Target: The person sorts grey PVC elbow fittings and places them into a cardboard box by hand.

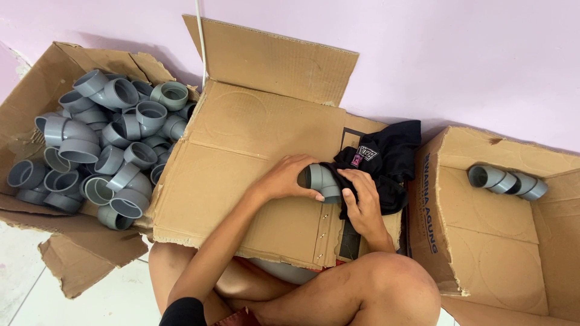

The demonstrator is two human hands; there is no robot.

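My left hand [287, 177] grips a grey plastic pipe elbow [322, 179] over a flattened cardboard sheet [241, 157] that lies across my lap. Against the elbow's right side my right hand [360, 202] presses a black cloth [386, 160]. The rest of the cloth is bunched up on the cardboard to the right of the hands.
An open cardboard box [36, 102] at the left is piled with several grey pipe elbows [109, 145]. Another cardboard box [483, 241] at the right holds two grey elbows [506, 182]. A pink wall runs behind. A white cord [201, 42] hangs down it. My knee [386, 284] is below.
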